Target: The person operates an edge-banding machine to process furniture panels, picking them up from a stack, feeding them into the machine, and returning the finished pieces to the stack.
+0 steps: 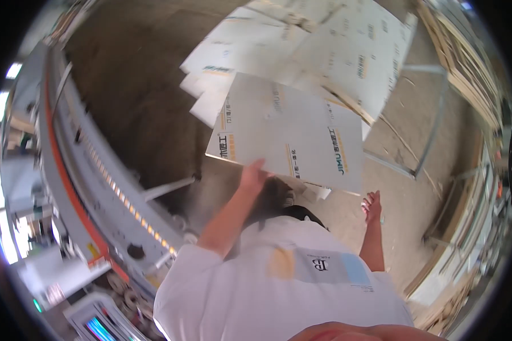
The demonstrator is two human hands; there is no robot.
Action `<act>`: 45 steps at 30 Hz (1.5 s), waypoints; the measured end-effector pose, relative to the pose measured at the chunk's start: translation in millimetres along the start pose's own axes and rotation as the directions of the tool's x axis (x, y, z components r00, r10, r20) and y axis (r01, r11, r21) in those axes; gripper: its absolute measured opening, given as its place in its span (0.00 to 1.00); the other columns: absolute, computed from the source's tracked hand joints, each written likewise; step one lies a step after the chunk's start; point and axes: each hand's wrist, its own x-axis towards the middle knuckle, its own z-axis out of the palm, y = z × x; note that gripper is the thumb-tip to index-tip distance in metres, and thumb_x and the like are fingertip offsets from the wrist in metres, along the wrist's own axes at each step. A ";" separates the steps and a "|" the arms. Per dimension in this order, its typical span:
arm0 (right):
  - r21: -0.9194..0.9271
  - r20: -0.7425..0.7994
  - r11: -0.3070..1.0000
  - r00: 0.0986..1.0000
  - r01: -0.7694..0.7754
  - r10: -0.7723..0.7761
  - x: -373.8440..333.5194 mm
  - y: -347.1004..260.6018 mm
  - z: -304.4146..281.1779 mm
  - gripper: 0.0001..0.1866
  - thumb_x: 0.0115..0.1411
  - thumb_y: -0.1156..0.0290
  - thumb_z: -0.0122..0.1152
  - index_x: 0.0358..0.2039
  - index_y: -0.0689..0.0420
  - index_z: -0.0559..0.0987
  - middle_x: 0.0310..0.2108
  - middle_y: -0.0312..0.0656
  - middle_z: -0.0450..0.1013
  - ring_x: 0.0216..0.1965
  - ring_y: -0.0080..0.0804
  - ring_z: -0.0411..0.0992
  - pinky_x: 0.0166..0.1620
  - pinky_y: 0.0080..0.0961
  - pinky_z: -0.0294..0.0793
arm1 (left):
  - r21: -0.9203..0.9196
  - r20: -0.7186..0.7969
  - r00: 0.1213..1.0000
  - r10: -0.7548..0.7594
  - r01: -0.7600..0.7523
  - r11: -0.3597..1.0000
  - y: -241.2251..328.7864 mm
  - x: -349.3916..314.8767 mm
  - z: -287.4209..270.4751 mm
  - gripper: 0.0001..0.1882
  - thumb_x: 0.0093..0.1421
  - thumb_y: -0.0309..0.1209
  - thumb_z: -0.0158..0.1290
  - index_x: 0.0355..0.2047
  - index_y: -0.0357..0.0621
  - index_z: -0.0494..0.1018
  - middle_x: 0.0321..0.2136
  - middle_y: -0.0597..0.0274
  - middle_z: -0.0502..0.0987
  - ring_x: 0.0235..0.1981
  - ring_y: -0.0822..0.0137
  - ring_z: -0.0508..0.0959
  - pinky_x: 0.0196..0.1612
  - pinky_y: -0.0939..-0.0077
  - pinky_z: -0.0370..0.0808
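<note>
Shirt: a white shirt (279, 290) is filling the near foreground, with a screen (99, 327) glowing off to its left.
Right hand: the right hand (372, 206) is curling loosely on itself, just beside the panel's near right corner; whether it is touching is hard to tell.
Left hand: the left hand (253, 177) is gripping the panel's near edge, left of its middle, its fingers nearly closed on the thin board.
Grey panel: the printed panel (298, 128) is lying ahead of the body, its far part overlapping the stack.
Long axis: it is running left to right, the right end slanting toward the body.
Scraps: pale scraps (318, 192) are lying below the near edge.
Left side: a long machine (105, 210) with an orange stripe is flanking the floor, a metal bar (170, 187) jutting inward.
Right side: a metal frame (389, 165) is obstructing the floor beside the stack.
Beyond: a stack of panels (372, 62) is spreading unevenly; boards (461, 74) are standing farther right.
</note>
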 end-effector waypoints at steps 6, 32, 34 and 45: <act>-0.444 0.520 0.896 0.818 0.012 0.247 -22.3 -45.8 131.5 0.36 0.66 0.39 0.52 0.63 0.55 0.69 0.57 0.39 0.71 0.58 0.35 0.69 0.53 0.32 0.72 | -0.222 -0.224 0.951 0.213 -0.263 0.939 -5.5 -212.7 -94.3 0.30 0.61 0.27 0.51 0.63 0.39 0.59 0.59 0.51 0.69 0.58 0.45 0.73 0.56 0.40 0.76; -0.449 0.878 0.366 0.479 0.815 0.011 -450.1 303.7 370.9 0.33 0.65 0.44 0.54 0.37 0.71 0.81 0.35 0.49 0.80 0.36 0.36 0.78 0.42 0.34 0.76 | 0.089 -0.583 0.726 0.364 -0.388 0.917 -130.1 -643.2 -482.6 0.15 0.66 0.36 0.54 0.38 0.34 0.77 0.26 0.55 0.79 0.28 0.60 0.81 0.33 0.66 0.79; -0.425 0.891 0.285 0.452 0.859 -0.033 -440.0 309.8 378.5 0.35 0.65 0.43 0.54 0.36 0.71 0.80 0.33 0.51 0.79 0.36 0.38 0.78 0.42 0.37 0.76 | -0.032 -0.820 0.474 0.320 -0.597 0.801 -98.7 -680.9 -500.3 0.13 0.65 0.34 0.55 0.37 0.34 0.77 0.23 0.59 0.78 0.25 0.63 0.80 0.28 0.70 0.77; -0.504 0.860 0.675 0.381 0.538 0.339 -443.9 299.9 363.1 0.32 0.71 0.49 0.48 0.60 0.68 0.70 0.55 0.49 0.73 0.54 0.39 0.73 0.57 0.32 0.72 | 0.607 -0.723 -0.594 0.352 -0.303 0.734 -11.5 -852.5 -842.2 0.18 0.59 0.37 0.62 0.46 0.41 0.76 0.33 0.64 0.80 0.25 0.72 0.75 0.30 0.74 0.73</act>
